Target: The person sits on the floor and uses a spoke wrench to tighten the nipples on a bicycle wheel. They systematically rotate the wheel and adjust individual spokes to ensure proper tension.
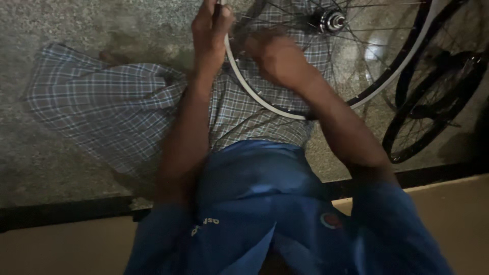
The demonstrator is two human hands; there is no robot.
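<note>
The left hand [210, 30] is closed around the white rim [254, 99] of a bicycle wheel [356, 56], fingers wrapped over its edge near the top of the view. The right hand [272, 56] is blurred; it lies against the spokes [300, 20] just inside the rim, fingers curled, but whether it grips anything cannot be told. The wheel stands tilted over the person's lap, its lower arc resting against a checked cloth [117, 109] that covers the legs, with the metal hub [331, 20] near the top edge. Both forearms reach forward from a blue shirt [260, 203]. To the right, well apart from the hands, a second wheel with a black tyre [433, 102] lies on the speckled stone floor [51, 25]. A dark strip [61, 211] borders the floor, with a tan surface [61, 249] beside it.
</note>
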